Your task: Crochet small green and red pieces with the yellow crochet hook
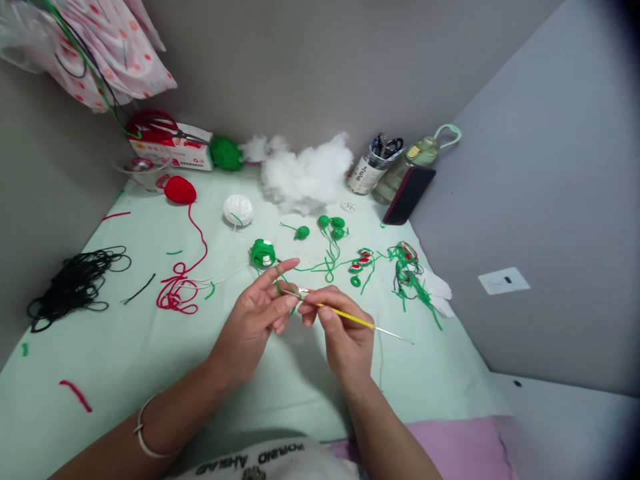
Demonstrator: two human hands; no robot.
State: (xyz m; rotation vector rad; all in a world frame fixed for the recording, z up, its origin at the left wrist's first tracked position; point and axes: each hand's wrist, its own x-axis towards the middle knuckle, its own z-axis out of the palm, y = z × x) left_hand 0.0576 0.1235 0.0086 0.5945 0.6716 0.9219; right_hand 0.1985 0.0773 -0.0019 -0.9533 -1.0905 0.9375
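My right hand [345,330] is closed around a crochet hook [353,319] with a yellow handle and metal ends. The hook's far end points left, into a small piece of crochet [304,291] with red and white in it, mostly hidden by fingers. My left hand [263,310] pinches that piece between thumb and fingers. Green yarn [281,275] runs over its raised index finger. Just beyond the left hand sits a wound ball of green yarn [263,253]. Small green crocheted balls [337,227] and red, white and green crocheted pieces [361,260] lie farther right.
White stuffing [307,172] is heaped at the back wall, beside a pen cup [373,167], a bottle [395,177] and a leaning phone [409,195]. Red yarn [180,191], white yarn [238,210] and black cord [73,287] lie left. Scissors [160,125] rest on a box [187,153]. Yarn scraps [413,280] are right.
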